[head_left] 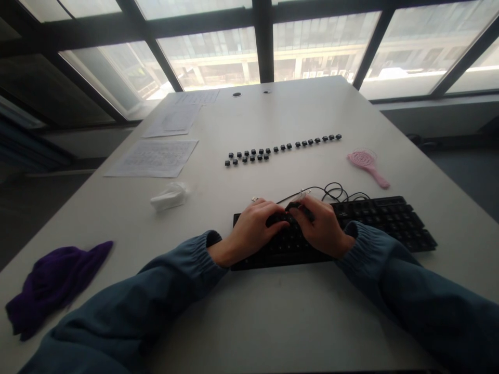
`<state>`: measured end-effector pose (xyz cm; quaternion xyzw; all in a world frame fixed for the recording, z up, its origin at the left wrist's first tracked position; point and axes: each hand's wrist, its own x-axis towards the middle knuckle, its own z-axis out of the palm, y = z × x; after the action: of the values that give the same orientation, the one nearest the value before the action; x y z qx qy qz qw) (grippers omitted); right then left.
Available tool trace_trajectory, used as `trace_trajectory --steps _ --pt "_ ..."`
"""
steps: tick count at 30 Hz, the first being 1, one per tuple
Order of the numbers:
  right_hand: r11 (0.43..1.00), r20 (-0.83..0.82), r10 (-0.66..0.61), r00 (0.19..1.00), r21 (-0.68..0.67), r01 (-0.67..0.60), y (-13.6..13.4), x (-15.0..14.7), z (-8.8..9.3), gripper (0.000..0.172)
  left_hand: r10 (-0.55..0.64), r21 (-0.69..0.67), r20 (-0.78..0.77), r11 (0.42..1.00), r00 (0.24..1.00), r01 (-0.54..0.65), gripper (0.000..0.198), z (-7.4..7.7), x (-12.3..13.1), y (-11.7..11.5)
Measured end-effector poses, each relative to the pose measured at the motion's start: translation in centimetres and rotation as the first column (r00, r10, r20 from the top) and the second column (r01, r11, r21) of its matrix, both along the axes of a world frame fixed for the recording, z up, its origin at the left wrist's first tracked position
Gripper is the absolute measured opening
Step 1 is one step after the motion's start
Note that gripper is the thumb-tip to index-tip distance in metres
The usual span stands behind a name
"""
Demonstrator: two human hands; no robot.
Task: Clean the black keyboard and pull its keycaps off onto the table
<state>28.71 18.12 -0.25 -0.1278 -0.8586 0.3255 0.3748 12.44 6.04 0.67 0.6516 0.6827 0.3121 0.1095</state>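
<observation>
A black keyboard lies on the white table, its cable coiled behind it. My left hand rests over the keyboard's left part, thumb and fingers curled close together near the top keys. Beside it my right hand is closed at the upper middle of the keyboard, its fingertips at a small dark piece too small to name for certain. What the left fingertips hold, if anything, is hidden. Several black keycaps stand in two rows on the table beyond the keyboard.
A pink hairbrush lies behind the keyboard at the right. To the left are a crumpled white tissue, printed paper sheets and a purple cloth hat. Large windows stand beyond the white table.
</observation>
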Motion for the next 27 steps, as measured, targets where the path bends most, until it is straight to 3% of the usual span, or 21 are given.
trace_trajectory --steps 16,22,27 --pt "0.992 -0.064 -0.115 0.991 0.053 0.119 -0.17 -0.2 -0.06 0.005 -0.023 0.006 0.163 1.0 0.986 0.022 0.019 0.69 -0.19 0.41" --pt "0.98 -0.024 -0.18 0.983 -0.093 0.178 -0.37 -0.26 0.05 0.01 -0.016 0.077 0.133 0.997 0.991 0.005 0.022 0.64 -0.18 0.55" --pt "0.949 -0.043 -0.094 0.995 -0.305 0.077 -0.21 -0.51 0.1 0.007 -0.01 0.175 0.043 0.985 0.999 0.002 0.026 0.45 -0.04 0.32"
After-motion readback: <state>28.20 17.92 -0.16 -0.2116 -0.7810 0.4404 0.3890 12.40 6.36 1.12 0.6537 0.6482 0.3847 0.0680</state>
